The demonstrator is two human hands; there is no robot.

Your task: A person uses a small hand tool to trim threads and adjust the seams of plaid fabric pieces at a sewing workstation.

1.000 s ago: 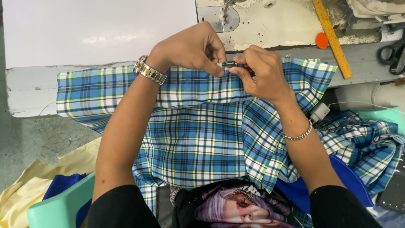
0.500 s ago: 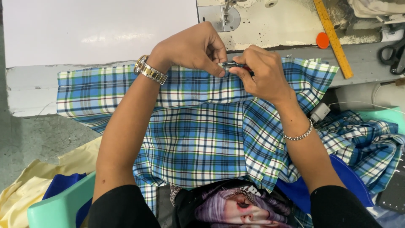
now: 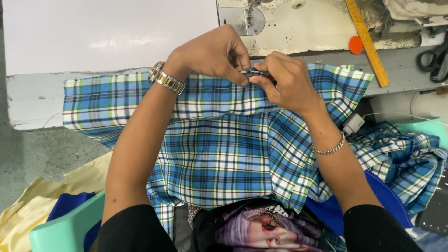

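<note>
Pinching blue plaid fabric (image 3: pixel 219 154), folded edge

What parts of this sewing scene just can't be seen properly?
Head view:
- Small dark tool: mostly covered by left hand and right hand; kind unclear.
- Scissors: cut off by right edge.
- Sewing machine: cut off by top edge.
- Plaid fabric: its near end is hidden by the arms.

A small dark object (image 3: pixel 255 73) is pinched between the fingertips of the left hand (image 3: pixel 212 53) and right hand (image 3: pixel 289 81), mostly covered, so its kind cannot be told. At the desk's far edge the sewing machine (image 3: pixel 298 23) is cut off by the top border; the scissors (image 3: pixel 434 58) run past the right border.
</note>
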